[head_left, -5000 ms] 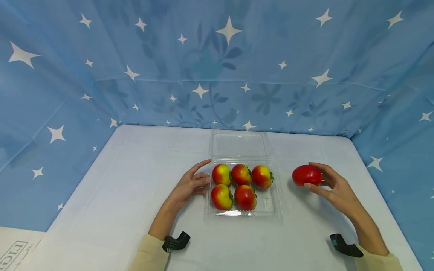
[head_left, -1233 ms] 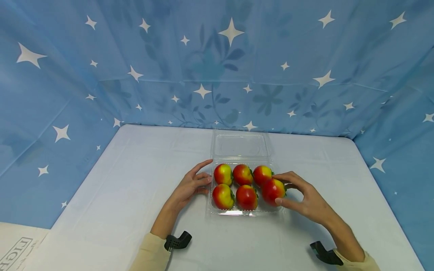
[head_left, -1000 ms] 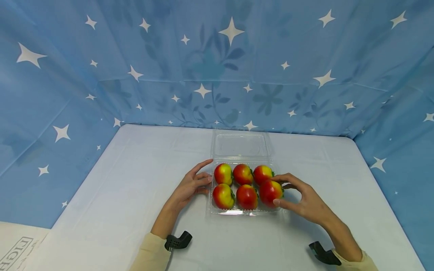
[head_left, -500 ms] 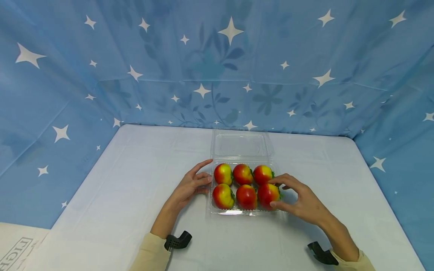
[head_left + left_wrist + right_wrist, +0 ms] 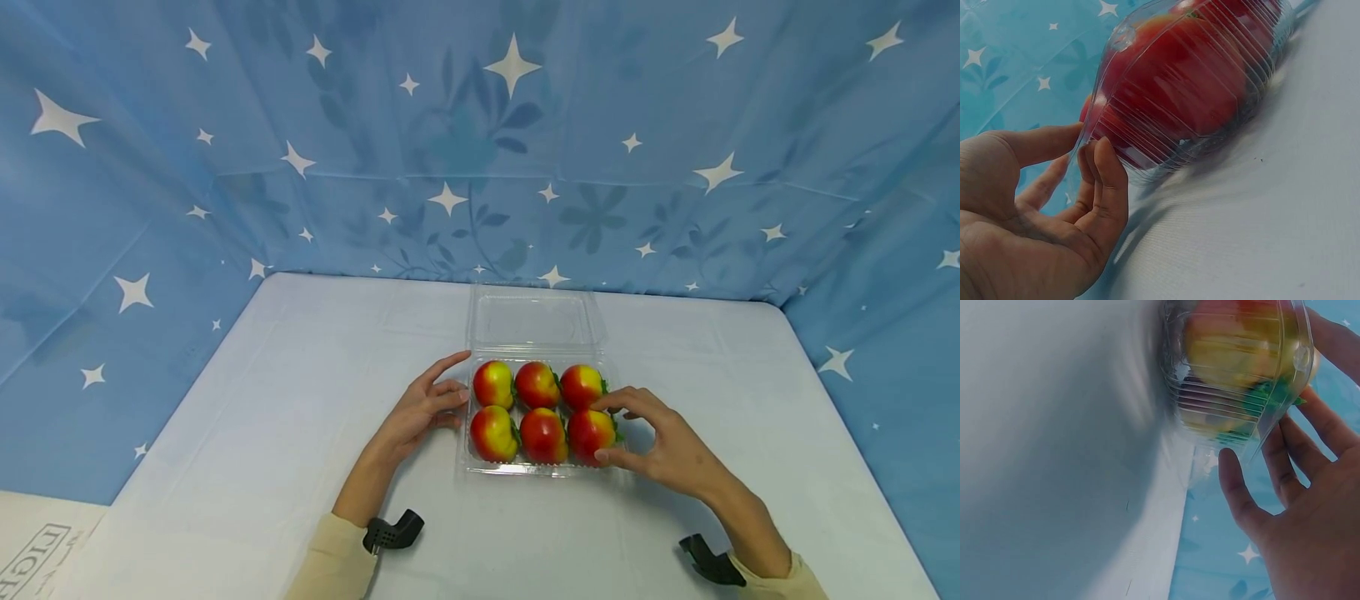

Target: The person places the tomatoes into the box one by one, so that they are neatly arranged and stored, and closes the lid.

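Note:
A clear plastic clamshell container [image 5: 510, 470] lies on the table with its lid folded back. Inside are two rows of shiny red-and-yellow fruits with green leafy tops, tomato- or persimmon-like. At the front right sits one such fruit [image 5: 591, 435], which my right hand [image 5: 671, 446] holds between thumb and fingers. My left hand [image 5: 417, 412] is at the container's left side, its curled fingers holding the rim; the left wrist view shows these fingertips [image 5: 1109, 153] against the plastic edge. In the right wrist view, one finger [image 5: 1235, 487] stands just off the container's wall.
The clear lid [image 5: 534, 322] lies flat behind the fruits, near the table's back edge. A white cloth [image 5: 337, 325] covers the table. Blue star-patterned curtains [image 5: 465, 150] enclose the back and sides. A printed pale board [image 5: 41, 542] shows at lower left.
My right hand has brought the last fruit leftward from beside the container into its front right place. Over the final second it settles slightly lower and left. The left hand has stayed put.

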`<state>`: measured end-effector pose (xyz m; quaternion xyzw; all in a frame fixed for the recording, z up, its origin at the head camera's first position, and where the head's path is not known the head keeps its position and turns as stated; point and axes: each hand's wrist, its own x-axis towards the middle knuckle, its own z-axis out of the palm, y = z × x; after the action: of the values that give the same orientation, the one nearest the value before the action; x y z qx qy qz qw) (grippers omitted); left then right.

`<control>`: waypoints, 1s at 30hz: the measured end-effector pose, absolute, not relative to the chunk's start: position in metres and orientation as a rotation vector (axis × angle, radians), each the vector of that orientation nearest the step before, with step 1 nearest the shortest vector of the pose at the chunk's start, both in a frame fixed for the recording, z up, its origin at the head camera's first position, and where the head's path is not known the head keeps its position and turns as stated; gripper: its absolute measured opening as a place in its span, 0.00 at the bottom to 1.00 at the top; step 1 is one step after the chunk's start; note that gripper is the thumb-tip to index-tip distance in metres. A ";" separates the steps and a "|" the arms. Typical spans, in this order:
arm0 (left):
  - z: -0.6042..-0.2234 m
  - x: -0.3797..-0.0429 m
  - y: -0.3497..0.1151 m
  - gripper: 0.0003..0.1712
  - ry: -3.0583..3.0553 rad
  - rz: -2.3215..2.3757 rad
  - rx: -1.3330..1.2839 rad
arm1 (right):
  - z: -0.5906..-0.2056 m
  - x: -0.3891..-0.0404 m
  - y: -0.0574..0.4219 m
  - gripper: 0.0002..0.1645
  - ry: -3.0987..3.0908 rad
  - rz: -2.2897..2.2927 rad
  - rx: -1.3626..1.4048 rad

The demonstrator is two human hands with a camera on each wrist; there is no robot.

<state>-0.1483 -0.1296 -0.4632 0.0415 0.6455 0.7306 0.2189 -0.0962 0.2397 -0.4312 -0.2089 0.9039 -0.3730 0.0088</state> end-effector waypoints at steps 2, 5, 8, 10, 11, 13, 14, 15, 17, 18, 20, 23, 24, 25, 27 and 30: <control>-0.463 -0.148 -0.130 0.38 1.791 2.020 0.113 | -0.432 -0.097 0.240 0.33 2.827 -1.162 -0.654; -0.462 -0.148 -0.129 0.37 1.801 2.017 0.107 | -0.431 -0.098 0.239 0.34 2.828 -1.162 -0.652; -0.462 -0.148 -0.129 0.37 1.807 2.014 0.100 | -0.431 -0.098 0.239 0.33 2.825 -1.162 -0.652; -0.462 -0.148 -0.129 0.37 1.806 2.013 0.100 | -0.431 -0.098 0.238 0.32 2.819 -1.163 -0.647; -0.462 -0.148 -0.129 0.37 1.805 2.013 0.101 | -0.431 -0.097 0.238 0.32 2.814 -1.164 -0.644; -0.461 -0.148 -0.129 0.38 1.803 2.013 0.102 | -0.431 -0.097 0.237 0.31 2.802 -1.170 -0.640; -0.461 -0.148 -0.129 0.38 1.803 2.013 0.103 | -0.431 -0.097 0.237 0.31 2.793 -1.182 -0.636; -0.461 -0.148 -0.129 0.38 1.804 2.012 0.106 | -0.430 -0.097 0.236 0.31 2.788 -1.189 -0.635; -0.462 -0.147 -0.129 0.38 1.805 2.014 0.108 | -0.431 -0.097 0.236 0.31 2.777 -1.204 -0.634; -0.462 -0.147 -0.129 0.38 1.805 2.014 0.108 | -0.431 -0.097 0.236 0.31 2.775 -1.207 -0.636; -0.461 -0.147 -0.129 0.38 1.807 2.013 0.111 | -0.431 -0.097 0.236 0.31 2.779 -1.201 -0.645; -0.461 -0.148 -0.129 0.38 1.811 2.012 0.111 | -0.432 -0.098 0.237 0.33 2.789 -1.170 -0.663; -0.461 -0.148 -0.129 0.38 1.813 2.010 0.113 | -0.432 -0.098 0.237 0.33 2.793 -1.160 -0.665; -0.461 -0.148 -0.129 0.38 1.816 2.010 0.114 | -0.432 -0.099 0.238 0.33 2.791 -1.156 -0.667; -0.461 -0.148 -0.129 0.37 1.824 2.009 0.115 | -0.431 -0.098 0.238 0.33 2.790 -1.152 -0.666; -0.462 -0.149 -0.129 0.37 1.832 2.002 0.109 | -0.429 -0.098 0.240 0.30 2.806 -1.161 -0.658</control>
<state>-0.1488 -0.1294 -0.4619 0.0394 0.6593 0.7206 0.2111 -0.0980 0.2396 -0.4291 -0.2117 0.9029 -0.3737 0.0173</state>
